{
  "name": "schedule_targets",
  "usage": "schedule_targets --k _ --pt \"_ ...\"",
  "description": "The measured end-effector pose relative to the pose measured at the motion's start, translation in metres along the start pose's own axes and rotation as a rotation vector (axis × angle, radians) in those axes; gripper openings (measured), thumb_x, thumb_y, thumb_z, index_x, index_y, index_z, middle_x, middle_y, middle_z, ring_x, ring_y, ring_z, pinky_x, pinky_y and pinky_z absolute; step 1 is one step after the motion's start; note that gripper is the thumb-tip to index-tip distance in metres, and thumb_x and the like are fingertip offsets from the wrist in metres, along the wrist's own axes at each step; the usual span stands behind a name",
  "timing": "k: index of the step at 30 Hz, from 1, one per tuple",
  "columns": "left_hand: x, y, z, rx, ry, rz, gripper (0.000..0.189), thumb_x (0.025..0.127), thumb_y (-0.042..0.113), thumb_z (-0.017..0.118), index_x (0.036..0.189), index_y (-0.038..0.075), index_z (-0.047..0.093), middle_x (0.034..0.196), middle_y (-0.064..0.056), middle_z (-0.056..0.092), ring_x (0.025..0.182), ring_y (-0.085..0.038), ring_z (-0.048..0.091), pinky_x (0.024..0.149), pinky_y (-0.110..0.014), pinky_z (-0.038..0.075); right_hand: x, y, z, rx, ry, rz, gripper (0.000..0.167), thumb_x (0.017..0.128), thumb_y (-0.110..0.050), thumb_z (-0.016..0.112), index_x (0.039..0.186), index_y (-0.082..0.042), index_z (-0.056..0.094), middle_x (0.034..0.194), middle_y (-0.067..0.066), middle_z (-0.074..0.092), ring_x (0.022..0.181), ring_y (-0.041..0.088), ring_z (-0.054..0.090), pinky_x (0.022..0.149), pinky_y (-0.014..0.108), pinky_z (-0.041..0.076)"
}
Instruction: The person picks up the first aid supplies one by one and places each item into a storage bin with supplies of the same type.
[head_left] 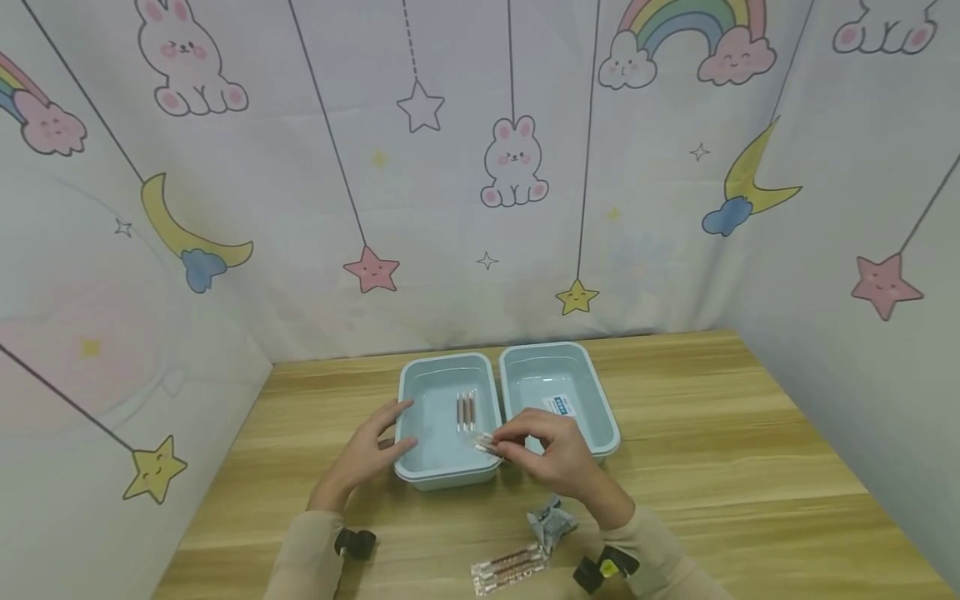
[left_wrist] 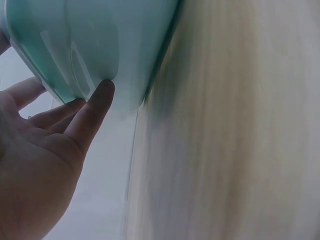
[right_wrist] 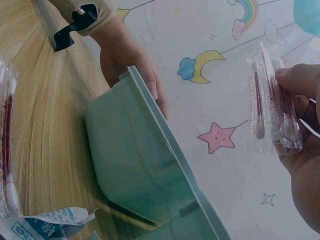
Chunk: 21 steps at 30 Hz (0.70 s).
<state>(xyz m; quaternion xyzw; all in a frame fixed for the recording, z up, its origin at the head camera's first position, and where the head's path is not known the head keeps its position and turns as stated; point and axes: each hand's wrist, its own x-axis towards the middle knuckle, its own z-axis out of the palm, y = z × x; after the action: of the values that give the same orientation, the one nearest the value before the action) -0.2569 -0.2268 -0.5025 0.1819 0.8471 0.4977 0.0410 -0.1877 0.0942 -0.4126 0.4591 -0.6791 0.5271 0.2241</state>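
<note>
On my feed the left hand (head_left: 363,454) spreads wide, fingers touching the left tray (head_left: 429,404); the right hand (head_left: 553,450) pinches clear-wrapped swabs (right_wrist: 271,107) above that tray's right rim.

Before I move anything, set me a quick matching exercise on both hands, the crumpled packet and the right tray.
1. Left hand
2. Right hand
3. Crumpled packet
4. Right tray

A. Has a blue-and-white label inside
B. Lies on the table, nearer the person than both trays
C. Has fingers against the left tray
D. Pinches wrapped swabs

Pairs: 1-C, 2-D, 3-B, 4-A
</note>
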Motion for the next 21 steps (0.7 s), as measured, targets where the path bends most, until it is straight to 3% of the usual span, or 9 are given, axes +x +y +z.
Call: schedule_targets --k 21 --pt "-0.0004 0.0008 0.0010 -0.004 0.004 -0.007 0.067 0.090 0.028 0.070 0.148 0.012 0.040 0.159 -0.024 0.017 0.141 -0.046 0.029 0.101 -0.045 0.048 0.0006 0.0018 -0.0025 -0.033 -0.005 0.029 0.023 0.073 0.018 0.071 0.091 0.004 0.070 0.079 0.013 0.068 0.068 0.020 0.061 0.056 0.021 0.051"
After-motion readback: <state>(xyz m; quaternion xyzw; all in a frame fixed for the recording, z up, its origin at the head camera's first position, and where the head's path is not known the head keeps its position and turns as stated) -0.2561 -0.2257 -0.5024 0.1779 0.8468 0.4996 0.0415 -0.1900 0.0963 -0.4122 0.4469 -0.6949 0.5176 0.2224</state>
